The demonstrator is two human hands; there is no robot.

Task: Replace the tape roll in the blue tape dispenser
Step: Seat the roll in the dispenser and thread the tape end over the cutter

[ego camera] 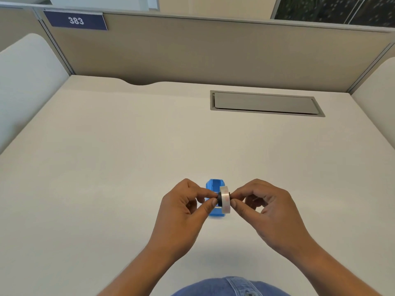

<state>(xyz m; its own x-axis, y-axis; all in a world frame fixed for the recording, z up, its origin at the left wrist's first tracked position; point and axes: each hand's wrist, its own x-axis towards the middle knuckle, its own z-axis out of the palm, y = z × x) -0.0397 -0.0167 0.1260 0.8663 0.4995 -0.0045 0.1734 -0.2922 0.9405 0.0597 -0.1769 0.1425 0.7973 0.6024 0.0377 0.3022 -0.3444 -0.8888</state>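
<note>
A small blue tape dispenser (214, 185) stands on the white desk, partly hidden behind my fingers. Just above it I hold a roll of clear tape (225, 199) on edge, with a black hub showing on its left side. My left hand (183, 210) pinches the hub side of the roll with thumb and forefinger. My right hand (263, 208) pinches the roll's right side the same way. The dispenser's cradle looks empty from here, and its near end is hidden by the roll.
A grey cable-tray lid (265, 103) is set into the desk (106, 167) at the back right. Beige partition walls (192, 50) close off the back and sides, with a blue "383" sign (75, 20) at the upper left. My denim-clad lap (233, 287) is at the near edge.
</note>
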